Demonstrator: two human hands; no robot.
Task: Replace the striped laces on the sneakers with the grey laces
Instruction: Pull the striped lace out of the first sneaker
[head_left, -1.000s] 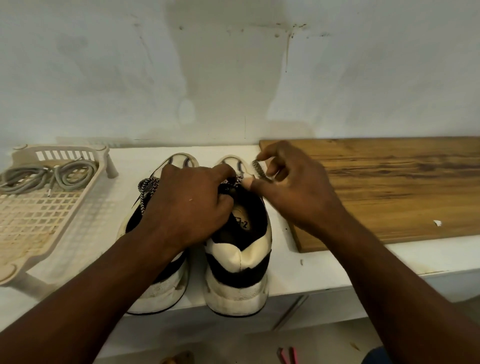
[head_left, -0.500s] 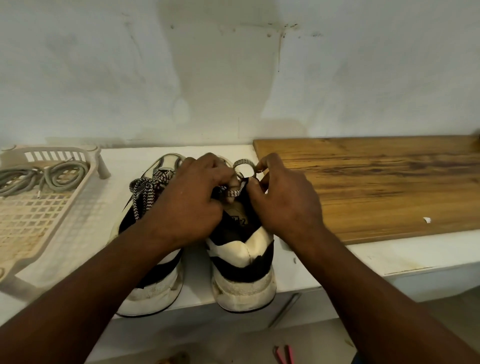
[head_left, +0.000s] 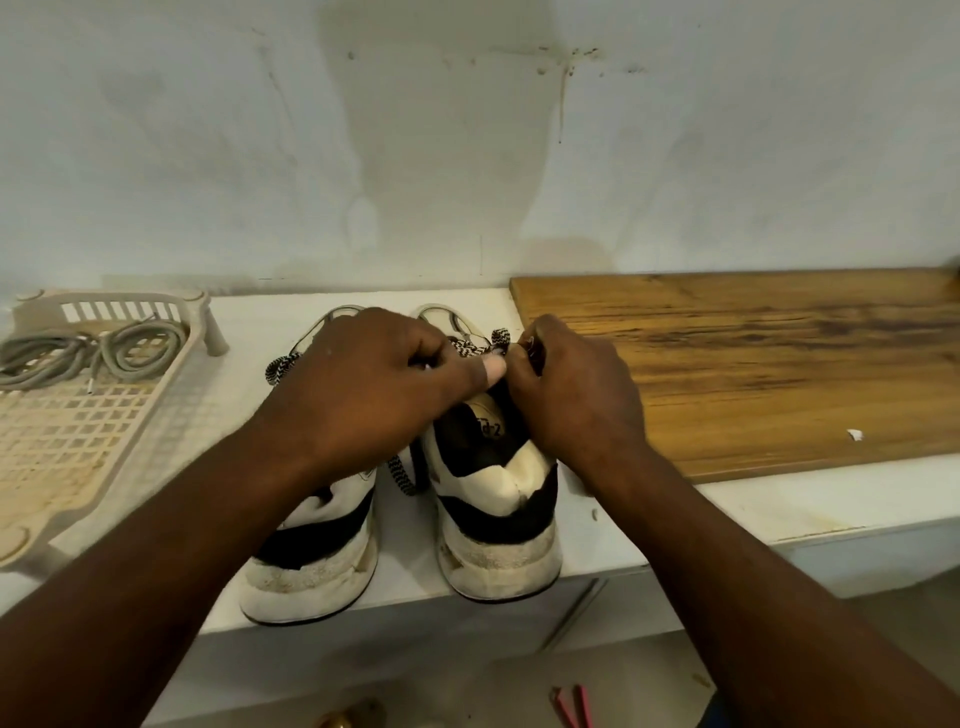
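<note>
While your left hand (head_left: 374, 384) pinches the striped lace (head_left: 496, 335) over the right sneaker (head_left: 498, 499), your right hand (head_left: 576, 395) grips it too.

Two sneakers, the left sneaker (head_left: 311, 561) and right sneaker (head_left: 498, 525), stand side by side at the front edge of a white tabletop (head_left: 249, 317), heels toward the camera. Above the right sneaker the left grip (head_left: 363, 395) and right grip (head_left: 576, 400) meet, both pinching its striped lace (head_left: 478, 345) near the tongue. A loose striped end (head_left: 400, 478) hangs between the shoes. Grey laces (head_left: 78, 353) lie coiled in the far corner of a beige basket (head_left: 62, 467) at left. A wooden board (head_left: 753, 364) lies at right, just beside the right sneaker.
</note>
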